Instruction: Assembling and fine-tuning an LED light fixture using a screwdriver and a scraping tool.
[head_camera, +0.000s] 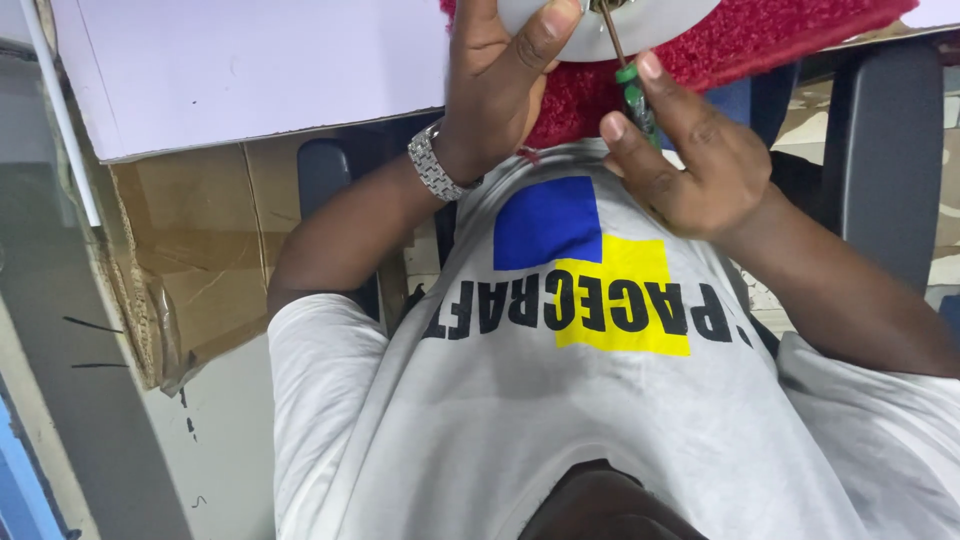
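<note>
Two hands work a screwdriver into a round white disc at the far edge of view.

The round white plastic disc (600, 25) lies on a red fuzzy cloth (740, 45). The left hand (495, 85), wearing a silver metal watch (432, 165), presses the disc, fingers (550, 25) curled on its rim. The right hand (690, 160) grips a green-handled screwdriver (632, 90), its tip at the disc's centre. A pale board (250, 70) lies left.

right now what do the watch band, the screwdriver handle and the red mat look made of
The watch band on the left wrist looks like polished steel: silvery, glinting links. The screwdriver handle in the right hand seems translucent green plastic, its shaft dull metal. The red mat looks like plush pile fabric, with a fuzzy, tufted surface.
</note>
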